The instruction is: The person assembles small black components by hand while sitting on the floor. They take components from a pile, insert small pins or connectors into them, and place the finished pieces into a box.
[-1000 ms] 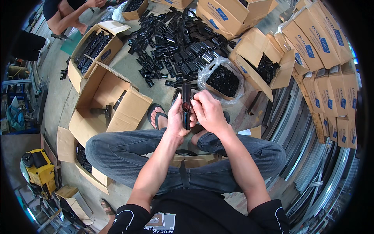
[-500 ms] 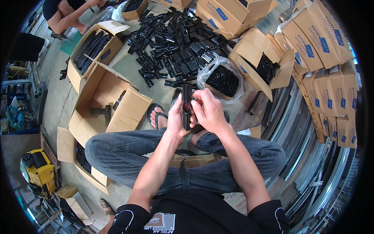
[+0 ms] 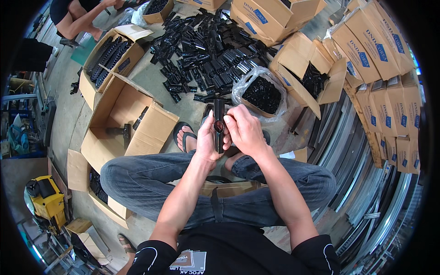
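My left hand (image 3: 207, 143) is wrapped round a long black part (image 3: 219, 110), held upright in front of me above my feet. A round opening sits near the middle of the part, with a reddish tint inside. My right hand (image 3: 247, 132) is closed, thumb and fingers pinched against the right side of the part near that opening. Whatever is between those fingertips is too small and covered to make out. Beyond my hands a clear plastic bag (image 3: 236, 93) of small black pieces stands beside a big heap of black parts (image 3: 201, 50) on the floor.
At the left, an open carton (image 3: 153, 133) holds a few black parts; behind it a carton (image 3: 130, 59) is filled with more. Another open carton (image 3: 337, 78) stands right, near stacked boxes (image 3: 366, 55) and long metal profiles (image 3: 339, 146). Another person's leg (image 3: 68, 27) shows far left.
My right fingers have shifted slightly and closed in against the side of the black part. The left hand and the part stay nearly still.
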